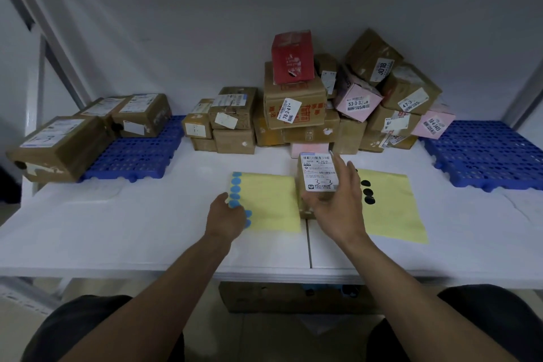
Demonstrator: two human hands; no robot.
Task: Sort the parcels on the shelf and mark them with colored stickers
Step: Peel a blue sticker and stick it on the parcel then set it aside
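Observation:
My right hand (335,206) holds a small brown parcel (316,176) upright above the shelf, its white label with handwritten "3-3" facing me. My left hand (224,219) rests on the left edge of a yellow sheet (270,203) carrying blue round stickers (236,189); its fingertips are on the stickers. A second yellow sheet (390,206) with black round stickers (368,192) lies to the right, partly behind my right hand. A heap of brown, pink and red parcels (317,106) is piled against the back wall.
Three brown parcels (88,132) sit on a blue plastic grid pallet (138,153) at the left. Another blue pallet (487,153) lies at the right. The white shelf (147,238) has a seam at its middle. A cardboard box (293,297) stands below the shelf.

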